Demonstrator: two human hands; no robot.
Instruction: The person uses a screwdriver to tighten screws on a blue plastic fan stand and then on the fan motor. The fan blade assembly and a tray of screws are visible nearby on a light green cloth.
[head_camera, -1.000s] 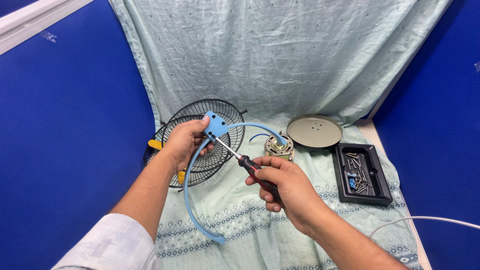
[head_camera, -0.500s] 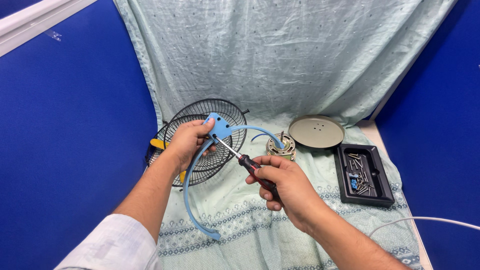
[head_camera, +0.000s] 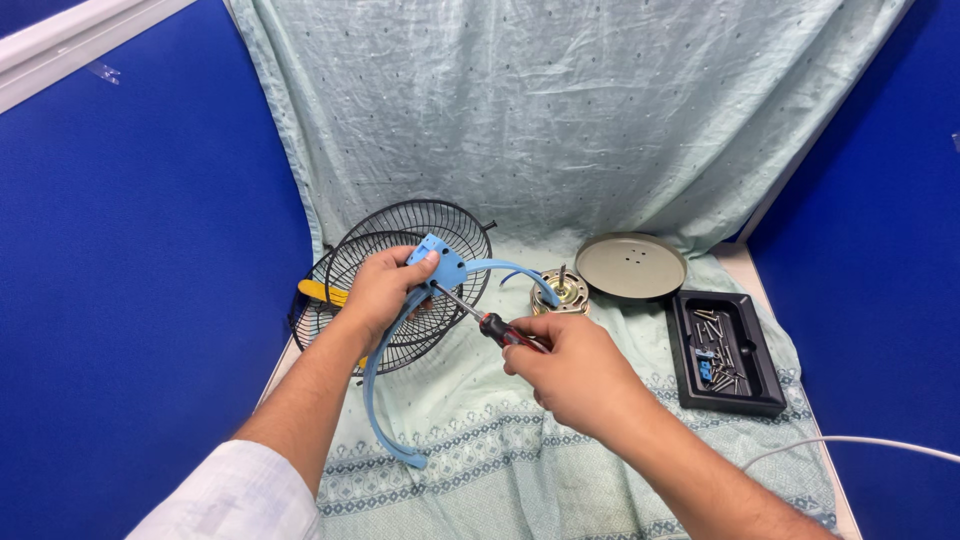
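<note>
Two hands busy: left hand (head_camera: 385, 290) grips blue plastic bracket (head_camera: 436, 268) up off desk, steadying it; right hand (head_camera: 570, 372) closed round screwdriver (head_camera: 487, 323), tip at bracket's underside. Black wire guards (head_camera: 400, 280) at 9 o'clock of bracket, screw tray (head_camera: 724, 352) at 3 o'clock, within reach.
</note>
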